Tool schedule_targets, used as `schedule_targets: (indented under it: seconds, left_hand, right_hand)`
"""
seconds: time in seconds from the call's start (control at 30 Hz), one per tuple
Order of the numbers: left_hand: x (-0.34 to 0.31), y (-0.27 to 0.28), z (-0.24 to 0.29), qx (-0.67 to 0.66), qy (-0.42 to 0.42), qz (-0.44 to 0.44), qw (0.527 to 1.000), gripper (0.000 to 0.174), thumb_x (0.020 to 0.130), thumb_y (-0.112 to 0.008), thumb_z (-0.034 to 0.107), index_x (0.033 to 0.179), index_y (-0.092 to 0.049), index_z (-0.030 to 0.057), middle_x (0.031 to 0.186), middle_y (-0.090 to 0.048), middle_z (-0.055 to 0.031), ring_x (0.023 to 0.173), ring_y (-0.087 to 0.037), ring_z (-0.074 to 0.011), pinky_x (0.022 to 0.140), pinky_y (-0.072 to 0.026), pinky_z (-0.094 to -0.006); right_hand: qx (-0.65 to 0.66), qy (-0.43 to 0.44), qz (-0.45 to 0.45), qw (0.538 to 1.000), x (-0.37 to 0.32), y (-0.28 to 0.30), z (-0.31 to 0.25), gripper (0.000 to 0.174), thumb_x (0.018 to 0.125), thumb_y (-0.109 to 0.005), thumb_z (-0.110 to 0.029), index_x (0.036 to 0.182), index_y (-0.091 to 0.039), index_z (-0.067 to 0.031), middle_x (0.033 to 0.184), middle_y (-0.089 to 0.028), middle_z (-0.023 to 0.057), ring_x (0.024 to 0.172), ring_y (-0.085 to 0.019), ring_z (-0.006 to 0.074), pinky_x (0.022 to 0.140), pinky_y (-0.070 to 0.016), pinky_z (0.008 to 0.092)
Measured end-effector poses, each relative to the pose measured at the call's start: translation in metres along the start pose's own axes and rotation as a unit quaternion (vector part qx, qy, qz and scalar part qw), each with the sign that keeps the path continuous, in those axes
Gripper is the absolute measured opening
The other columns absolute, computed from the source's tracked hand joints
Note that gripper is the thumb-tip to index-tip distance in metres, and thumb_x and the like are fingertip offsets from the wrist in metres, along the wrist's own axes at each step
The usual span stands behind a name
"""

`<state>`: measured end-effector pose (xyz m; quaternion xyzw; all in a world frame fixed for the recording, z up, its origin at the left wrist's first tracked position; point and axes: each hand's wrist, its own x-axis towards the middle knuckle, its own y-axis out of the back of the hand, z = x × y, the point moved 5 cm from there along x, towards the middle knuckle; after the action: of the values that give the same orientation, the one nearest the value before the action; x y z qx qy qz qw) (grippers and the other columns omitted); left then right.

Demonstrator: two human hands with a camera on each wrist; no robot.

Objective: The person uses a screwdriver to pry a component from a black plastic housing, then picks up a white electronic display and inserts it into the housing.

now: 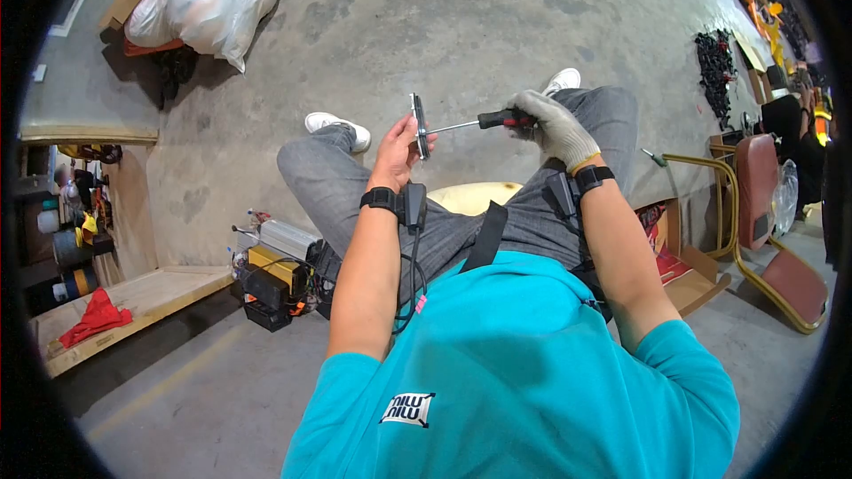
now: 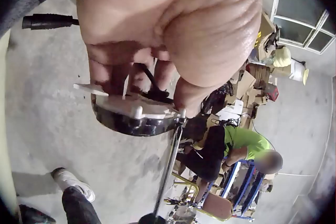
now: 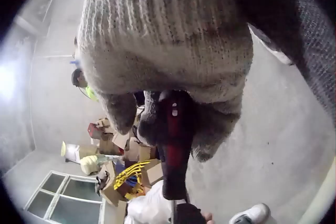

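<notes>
My bare left hand point(image 1: 396, 153) grips a flat part with a black rim and a pale inner side point(image 2: 134, 121), which stands on edge between thumb and fingers. A knitted grey-white glove covers my right hand point(image 1: 557, 127), whose fingers wrap the black-and-red handle of a screwdriver point(image 1: 495, 119). In the left wrist view, the screwdriver's metal shaft point(image 2: 169, 169) reaches the end of the part, with its tip right at the rim near my left thumb. The right wrist view shows the handle point(image 3: 176, 145) under the gloved palm; the tip is hidden there.
On the left, a low wooden frame point(image 1: 142, 306) carries a red cloth point(image 1: 96, 318). Tools and a yellow-black device point(image 1: 273, 270) lie beside my left leg. White bags point(image 1: 209, 4) sit at back left; a chair point(image 1: 754, 195) stands right. Another person point(image 2: 236, 150) is further off.
</notes>
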<state>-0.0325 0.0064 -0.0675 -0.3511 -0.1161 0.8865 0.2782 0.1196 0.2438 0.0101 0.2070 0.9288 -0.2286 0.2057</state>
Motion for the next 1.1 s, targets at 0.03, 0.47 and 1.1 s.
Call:
schedule_targets:
  seconds: [0.03, 0.47, 1.1]
  left_hand:
    - [-0.001, 0.000, 0.000, 0.001, -0.001, 0.001, 1.000, 0.037, 0.101, -0.057, 0.026, 0.128, -0.054, 0.0023, 0.114, -0.065, -0.0103, 0.097, -0.069, -0.0256, 0.074, -0.0597, -0.0350]
    - [-0.002, -0.002, 0.002, -0.008, -0.003, -0.002, 1.000, 0.048, 0.100, -0.058, 0.026, 0.141, -0.046, 0.0036, 0.109, -0.064, -0.0053, 0.095, -0.069, -0.0231, 0.075, -0.0592, -0.0332]
    - [-0.002, -0.005, 0.001, 0.018, -0.001, -0.009, 1.000, 0.045, 0.101, -0.058, 0.027, 0.138, -0.049, 0.0035, 0.112, -0.064, -0.0076, 0.094, -0.069, -0.0227, 0.074, -0.0594, -0.0319]
  right_hand:
    - [-0.002, -0.001, -0.001, 1.000, -0.004, -0.004, -0.003, 0.033, 0.098, -0.060, -0.034, 0.114, -0.061, -0.0050, 0.097, -0.061, 0.0064, 0.082, -0.064, 0.0140, 0.073, -0.0589, 0.0294]
    - [-0.095, -0.020, -0.029, 0.995, 0.002, 0.000, 0.005, 0.034, 0.096, -0.061, -0.036, 0.110, -0.061, -0.0046, 0.089, -0.060, 0.0042, 0.071, -0.058, 0.0123, 0.069, -0.0556, 0.0273]
    - [-0.080, -0.078, 0.033, 0.993, -0.008, -0.007, 0.007, 0.030, 0.094, -0.058, -0.034, 0.097, -0.061, -0.0047, 0.085, -0.059, 0.0029, 0.063, -0.059, 0.0107, 0.055, -0.0514, 0.0254]
